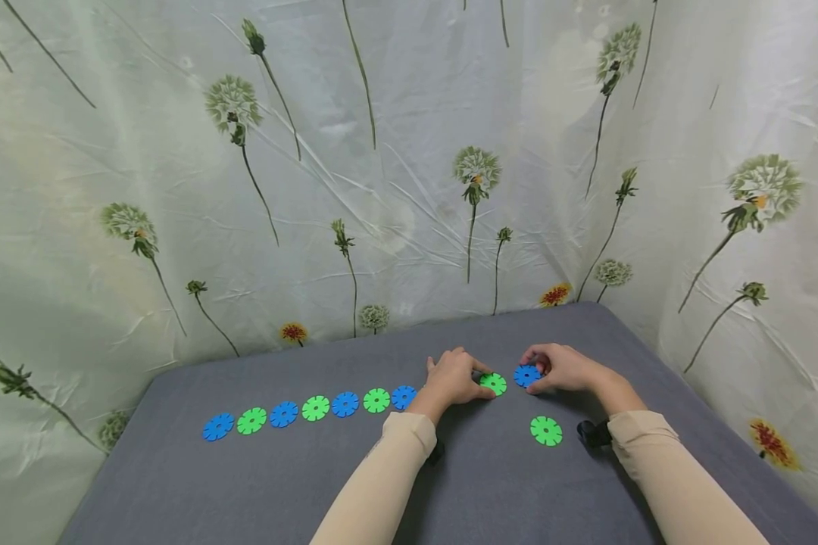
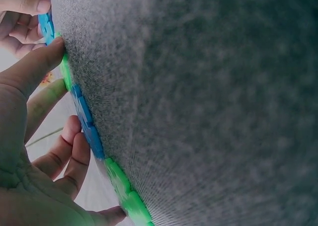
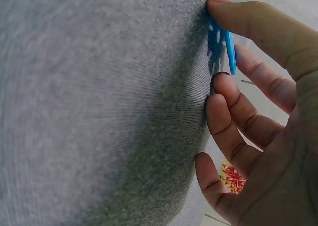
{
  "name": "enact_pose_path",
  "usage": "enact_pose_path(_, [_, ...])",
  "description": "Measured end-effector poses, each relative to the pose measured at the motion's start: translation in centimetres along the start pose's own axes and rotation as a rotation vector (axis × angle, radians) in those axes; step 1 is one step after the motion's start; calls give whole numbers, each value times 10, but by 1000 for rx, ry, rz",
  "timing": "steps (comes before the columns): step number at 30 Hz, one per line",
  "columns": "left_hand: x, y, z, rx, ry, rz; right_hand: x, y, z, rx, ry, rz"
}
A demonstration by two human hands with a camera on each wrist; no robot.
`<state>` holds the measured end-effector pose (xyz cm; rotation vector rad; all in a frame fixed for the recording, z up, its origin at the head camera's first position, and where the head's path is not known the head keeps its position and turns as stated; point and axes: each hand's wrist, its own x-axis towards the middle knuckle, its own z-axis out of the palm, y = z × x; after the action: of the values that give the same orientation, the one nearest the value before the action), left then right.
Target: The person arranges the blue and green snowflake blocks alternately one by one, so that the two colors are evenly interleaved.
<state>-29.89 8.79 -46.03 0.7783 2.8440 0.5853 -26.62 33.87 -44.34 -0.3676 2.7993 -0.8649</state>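
Thumb and forefinger of my left hand (image 1: 454, 377) pinch opposite edges of a green notched disc (image 1: 495, 390) lying on the cloth. Beneath the palm, in the left wrist view, are a blue disc (image 2: 87, 119) and another green disc (image 2: 126, 188), both hidden in the head view. Just right of the pinched green disc, my right hand (image 1: 567, 368) holds a blue notched disc (image 1: 522, 378) by its edges between thumb and fingers. In the right wrist view this blue disc (image 3: 229, 52) stands slightly tilted, close over the cloth.
Blue and green discs alternate in a row to the left, from a blue disc (image 1: 218, 433) to a blue disc (image 1: 398, 403). A loose green disc (image 1: 546, 437) lies nearer, below the right hand. Grey cloth (image 1: 245, 492) covers the table; a flowered curtain (image 1: 409, 197) hangs behind.
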Motion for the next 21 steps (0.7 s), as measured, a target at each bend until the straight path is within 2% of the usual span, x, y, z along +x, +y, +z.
enact_pose_path(21, [0, 2, -4, 24, -17, 26, 6, 0, 3, 33, -19, -8])
